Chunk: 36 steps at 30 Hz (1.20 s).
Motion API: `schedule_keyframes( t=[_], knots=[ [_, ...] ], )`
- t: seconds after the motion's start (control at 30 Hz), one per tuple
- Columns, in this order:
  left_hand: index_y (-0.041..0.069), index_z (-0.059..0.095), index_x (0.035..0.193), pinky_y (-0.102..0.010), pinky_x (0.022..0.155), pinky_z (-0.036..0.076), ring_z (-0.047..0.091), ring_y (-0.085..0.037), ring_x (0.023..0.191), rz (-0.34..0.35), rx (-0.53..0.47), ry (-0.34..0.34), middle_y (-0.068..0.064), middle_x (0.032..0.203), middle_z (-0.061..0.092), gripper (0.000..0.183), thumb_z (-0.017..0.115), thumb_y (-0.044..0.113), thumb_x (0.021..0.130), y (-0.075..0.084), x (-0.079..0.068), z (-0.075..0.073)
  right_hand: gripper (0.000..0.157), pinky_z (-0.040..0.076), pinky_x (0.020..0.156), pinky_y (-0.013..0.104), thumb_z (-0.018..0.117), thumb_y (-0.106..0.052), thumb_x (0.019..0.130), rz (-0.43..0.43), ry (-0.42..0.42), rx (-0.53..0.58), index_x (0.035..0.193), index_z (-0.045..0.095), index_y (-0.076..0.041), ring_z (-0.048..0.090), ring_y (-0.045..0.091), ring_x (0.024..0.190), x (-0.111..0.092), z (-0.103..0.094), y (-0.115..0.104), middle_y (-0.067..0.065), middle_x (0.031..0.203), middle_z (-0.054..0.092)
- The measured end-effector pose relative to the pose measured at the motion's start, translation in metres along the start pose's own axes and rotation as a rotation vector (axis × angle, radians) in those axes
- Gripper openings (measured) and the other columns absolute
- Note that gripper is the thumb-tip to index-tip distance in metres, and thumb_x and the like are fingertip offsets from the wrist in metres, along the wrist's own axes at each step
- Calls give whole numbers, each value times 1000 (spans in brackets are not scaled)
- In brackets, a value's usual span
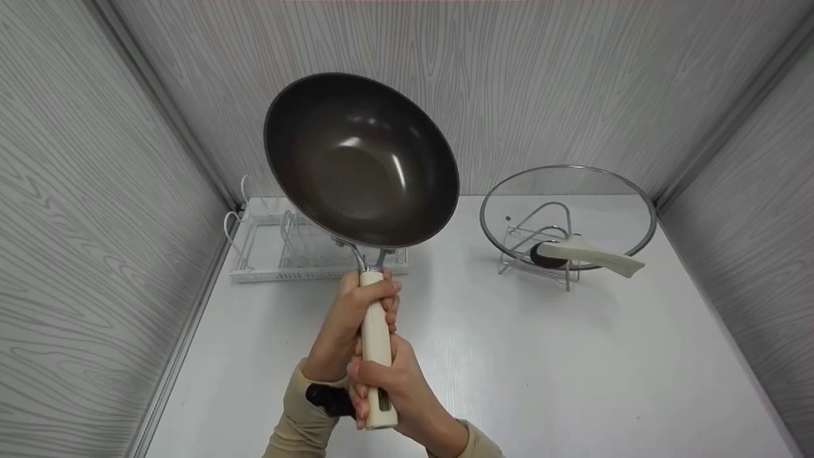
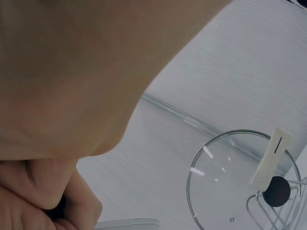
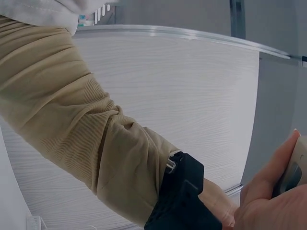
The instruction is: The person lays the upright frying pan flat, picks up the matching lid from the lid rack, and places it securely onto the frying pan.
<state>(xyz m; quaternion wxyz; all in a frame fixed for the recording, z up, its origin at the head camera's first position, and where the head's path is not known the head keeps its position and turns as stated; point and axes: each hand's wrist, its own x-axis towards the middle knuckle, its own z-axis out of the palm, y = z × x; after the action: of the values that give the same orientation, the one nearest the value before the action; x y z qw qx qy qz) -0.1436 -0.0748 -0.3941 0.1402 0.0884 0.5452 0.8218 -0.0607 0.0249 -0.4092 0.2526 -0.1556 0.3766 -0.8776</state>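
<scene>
A dark, deep frying pan point(image 1: 356, 184) with a cream handle point(image 1: 376, 334) is held up, tilted so its inside faces the head view. My left hand point(image 1: 346, 321) grips the handle near the metal bracket below the pan. Lower down, my right hand point(image 1: 397, 381) grips the same handle close to its end, thumb across the front. In the right wrist view, the handle's end point(image 3: 298, 165) shows at the right edge beside the right hand point(image 3: 271, 206). Fingers point(image 2: 81, 201) appear at the lower left of the left wrist view; the pan itself is outside that view.
A glass lid point(image 1: 610, 210) with a cream handle stands leaning in a wire rack point(image 1: 540, 273) at the right. Behind the pan, a white dish rack point(image 1: 305, 275) sits at the back left, partly hidden. Wood-grain walls point(image 1: 509, 95) enclose the white table point(image 1: 559, 381).
</scene>
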Motion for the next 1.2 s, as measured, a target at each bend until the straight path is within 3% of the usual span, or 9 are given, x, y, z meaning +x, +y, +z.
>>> schedule_keyframes(
  t=[0.53,1.2],
  knots=[
    [3,47,82,-23,38,44,50,-10,40,24,-171,-52,-1,53,49,11,54,5,89,-3,0,5,11,51,41,27,50,-1,89,2,-6,-11,96,43,-2,57,10,44,-2,2,-6,1,59,55],
    [4,44,84,-19,39,45,52,-8,41,31,-442,-183,1,54,49,12,40,-3,92,-6,-2,8,20,53,46,28,55,-5,86,15,-10,-48,100,41,-1,60,10,49,-5,6,-9,3,63,57]
  ],
)
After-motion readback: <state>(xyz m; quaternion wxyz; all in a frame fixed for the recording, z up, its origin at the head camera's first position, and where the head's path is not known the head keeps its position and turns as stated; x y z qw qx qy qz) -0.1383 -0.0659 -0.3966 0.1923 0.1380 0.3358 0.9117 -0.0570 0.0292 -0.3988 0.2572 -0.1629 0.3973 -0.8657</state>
